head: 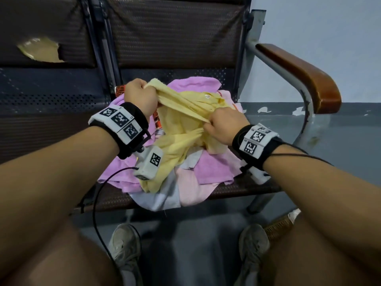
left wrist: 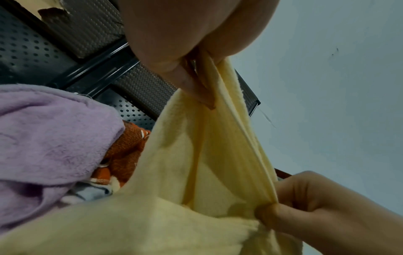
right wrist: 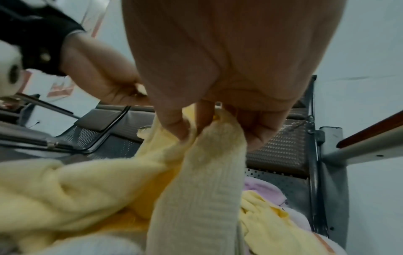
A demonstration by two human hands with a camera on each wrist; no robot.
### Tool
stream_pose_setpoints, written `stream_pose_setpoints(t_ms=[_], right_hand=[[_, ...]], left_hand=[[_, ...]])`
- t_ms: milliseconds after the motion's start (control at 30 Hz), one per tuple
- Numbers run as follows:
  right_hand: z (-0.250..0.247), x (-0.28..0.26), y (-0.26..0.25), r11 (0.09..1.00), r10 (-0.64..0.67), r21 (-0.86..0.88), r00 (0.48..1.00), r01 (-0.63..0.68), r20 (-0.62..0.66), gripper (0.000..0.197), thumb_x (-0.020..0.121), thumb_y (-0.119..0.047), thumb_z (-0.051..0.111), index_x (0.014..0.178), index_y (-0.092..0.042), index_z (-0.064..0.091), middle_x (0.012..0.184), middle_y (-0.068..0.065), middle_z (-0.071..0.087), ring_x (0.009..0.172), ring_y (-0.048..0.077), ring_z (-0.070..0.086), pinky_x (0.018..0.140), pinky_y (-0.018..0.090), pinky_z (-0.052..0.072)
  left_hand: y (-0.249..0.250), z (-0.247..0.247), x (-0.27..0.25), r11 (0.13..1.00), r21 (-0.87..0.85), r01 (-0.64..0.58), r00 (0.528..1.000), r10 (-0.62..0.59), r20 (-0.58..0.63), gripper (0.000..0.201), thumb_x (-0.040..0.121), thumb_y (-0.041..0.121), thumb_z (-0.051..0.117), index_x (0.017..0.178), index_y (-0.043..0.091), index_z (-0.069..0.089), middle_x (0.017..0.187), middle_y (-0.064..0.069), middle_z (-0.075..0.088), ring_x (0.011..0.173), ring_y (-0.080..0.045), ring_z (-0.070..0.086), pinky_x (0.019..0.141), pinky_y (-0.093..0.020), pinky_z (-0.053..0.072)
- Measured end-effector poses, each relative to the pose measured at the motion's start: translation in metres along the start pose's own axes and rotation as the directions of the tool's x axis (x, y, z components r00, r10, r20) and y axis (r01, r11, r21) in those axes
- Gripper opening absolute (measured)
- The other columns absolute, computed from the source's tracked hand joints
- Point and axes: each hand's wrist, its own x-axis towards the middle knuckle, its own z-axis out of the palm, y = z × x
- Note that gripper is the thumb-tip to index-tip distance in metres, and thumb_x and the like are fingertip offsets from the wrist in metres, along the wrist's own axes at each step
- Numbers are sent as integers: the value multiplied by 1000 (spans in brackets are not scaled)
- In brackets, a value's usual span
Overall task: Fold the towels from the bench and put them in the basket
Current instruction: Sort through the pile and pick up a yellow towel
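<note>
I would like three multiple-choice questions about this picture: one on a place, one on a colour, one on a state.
1. Where does the towel pile lie?
A. on the bench seat
B. on the floor
C. in a basket

2. What colour is the towel in both hands?
A. purple
B. yellow
C. orange

3. How is that towel now?
A. neatly folded
B. flat on the seat
C. bunched and pulled between the hands

Key:
1 A, the pile rests on the bench.
2 B, the left hand and right hand hold the yellow towel.
3 C, it stretches wrinkled between them.

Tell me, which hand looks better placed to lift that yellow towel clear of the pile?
Probably the left hand: it grips the yellow towel by its raised end, higher than the right hand.
</note>
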Motion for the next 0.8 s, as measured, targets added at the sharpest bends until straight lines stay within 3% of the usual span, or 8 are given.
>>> stream_pose_setpoints(t_ms=[100,167,233,333,433,567,667,800], right_hand=[[-8,4,8,991,119,60,993,-117,-26,34,88,-32,52,58,-16,49,60,-1,48,60,23,49,50,27,29],[-15,7,16,938,253,269,962,-217,-107,30,90,-23,47,61,-13,49,63,1,48,65,27,49,59,30,34],[-18,9,19,784,400,556,910,-276,-113,28,91,-18,43,64,-14,48,65,2,47,69,27,48,65,32,36],[-21,9,13,525,514,800,858,-290,-26,35,94,-20,37,59,-20,38,62,-4,40,71,22,43,70,35,34],[-22,4,15,623,437,742,897,-248,-67,47,97,-41,47,55,-20,41,58,-8,40,59,15,43,61,32,33],[-16,-9,35,966,83,245,996,-78,-12,36,81,-55,69,66,-26,53,67,-7,52,69,18,55,58,33,36],[-13,-14,45,999,35,-33,994,-32,105,29,83,-46,66,73,-21,55,74,-1,53,81,28,59,59,30,35],[-15,-19,50,986,153,35,961,-165,230,42,97,-46,44,72,-16,60,75,5,60,78,28,59,65,32,42]], left_hand=[[-4,0,2,998,19,-58,998,58,20,13,65,8,39,67,21,39,83,-13,49,80,-28,57,78,-63,56],[-3,3,-3,998,31,-55,998,54,44,19,69,4,37,72,22,42,88,-14,55,83,-34,64,74,-60,58],[-4,9,-9,999,28,-31,996,29,85,28,80,-4,39,85,22,47,95,-14,65,79,-38,72,64,-53,61],[-3,23,-14,1000,24,20,987,-24,161,25,93,-4,34,107,10,50,74,-16,69,52,-26,70,49,-32,57],[4,24,-13,984,-141,107,985,-85,150,29,98,-2,29,101,6,57,73,-17,66,48,-17,67,43,-21,50],[-1,11,1,963,-241,117,986,-83,146,35,95,-7,36,113,4,65,106,-18,69,84,-23,71,60,-25,56],[-7,7,8,958,-253,137,988,-114,106,38,93,-10,35,112,3,65,113,-21,70,87,-25,72,59,-24,57],[-12,7,11,963,-235,131,989,-109,104,36,94,-9,40,113,3,68,109,-20,71,93,-27,73,66,-26,59]])
